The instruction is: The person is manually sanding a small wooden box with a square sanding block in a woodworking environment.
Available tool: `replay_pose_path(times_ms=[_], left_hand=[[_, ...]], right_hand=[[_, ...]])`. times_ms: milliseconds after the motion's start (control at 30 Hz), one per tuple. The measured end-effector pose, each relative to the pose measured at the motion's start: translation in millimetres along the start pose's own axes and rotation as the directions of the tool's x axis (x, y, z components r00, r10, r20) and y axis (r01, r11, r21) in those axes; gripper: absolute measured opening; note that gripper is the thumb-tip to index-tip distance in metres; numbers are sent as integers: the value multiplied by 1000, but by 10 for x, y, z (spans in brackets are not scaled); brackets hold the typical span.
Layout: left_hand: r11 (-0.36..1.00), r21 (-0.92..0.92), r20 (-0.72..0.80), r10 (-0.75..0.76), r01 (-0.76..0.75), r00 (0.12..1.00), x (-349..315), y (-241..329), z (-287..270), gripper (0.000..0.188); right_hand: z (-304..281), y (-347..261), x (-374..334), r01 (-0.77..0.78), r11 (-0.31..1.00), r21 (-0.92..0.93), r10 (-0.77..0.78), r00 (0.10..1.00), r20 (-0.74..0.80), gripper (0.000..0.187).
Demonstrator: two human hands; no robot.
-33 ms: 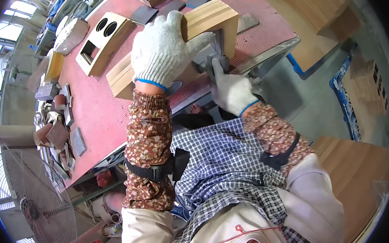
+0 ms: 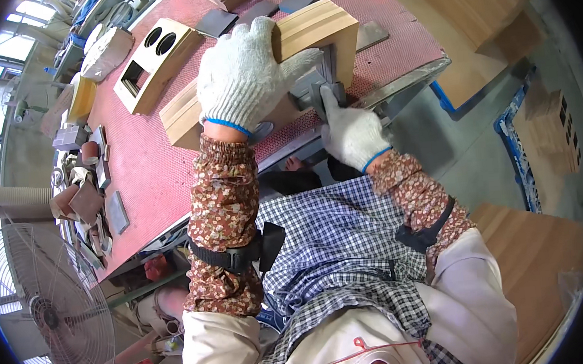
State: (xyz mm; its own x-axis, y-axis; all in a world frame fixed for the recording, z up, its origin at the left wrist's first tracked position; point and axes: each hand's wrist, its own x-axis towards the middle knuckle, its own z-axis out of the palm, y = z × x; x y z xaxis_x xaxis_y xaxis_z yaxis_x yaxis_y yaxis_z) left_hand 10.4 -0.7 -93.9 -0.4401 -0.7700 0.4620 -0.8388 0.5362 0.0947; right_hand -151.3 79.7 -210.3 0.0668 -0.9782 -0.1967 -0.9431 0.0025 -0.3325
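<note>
A pale wooden box (image 2: 317, 28) with a cut-out front lies on the red table mat, near the table's edge. My left hand (image 2: 238, 73), in a white knit glove, grips the box from above, its fingers over the top and its thumb stretched along the front. In my right hand (image 2: 355, 136), also gloved, is a dark grey sanding pad (image 2: 319, 102), pressed at the front of the box by its right end. The fingers close round the pad, with the index finger laid along it. My left hand and forearm hide the box's middle.
Another wooden box (image 2: 157, 62) with two round holes stands at the left. Grey pads (image 2: 216, 23) lie behind my left hand. Tools and sandpaper pieces (image 2: 87, 201) crowd the table's left edge, near a large fan (image 2: 47, 314). Stacked wooden boxes (image 2: 551, 134) sit on the right.
My right hand has shifted slightly to the right with the sanding pad, and its forearm has swung the same way. My left hand and the box look still.
</note>
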Motion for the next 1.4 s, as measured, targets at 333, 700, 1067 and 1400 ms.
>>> replay_pose_path(times_ms=[333, 700, 1067, 1400], left_hand=[[996, -45, 118, -69, 74, 991, 58, 38, -89, 70], [1000, -7, 23, -21, 21, 1000, 55, -24, -50, 72], [998, -30, 114, -58, 62, 992, 75, 31, -68, 72], [1000, 6, 45, 2, -2, 999, 57, -18, -50, 73]], right_hand=[[438, 122, 331, 144, 772, 619, -57, 986, -158, 71], [-205, -135, 280, -124, 894, 430, 119, 992, 39, 67], [319, -260, 428, 300, 700, 649, -117, 944, -310, 59], [256, 37, 487, -172, 263, 949, -253, 937, 240, 67]])
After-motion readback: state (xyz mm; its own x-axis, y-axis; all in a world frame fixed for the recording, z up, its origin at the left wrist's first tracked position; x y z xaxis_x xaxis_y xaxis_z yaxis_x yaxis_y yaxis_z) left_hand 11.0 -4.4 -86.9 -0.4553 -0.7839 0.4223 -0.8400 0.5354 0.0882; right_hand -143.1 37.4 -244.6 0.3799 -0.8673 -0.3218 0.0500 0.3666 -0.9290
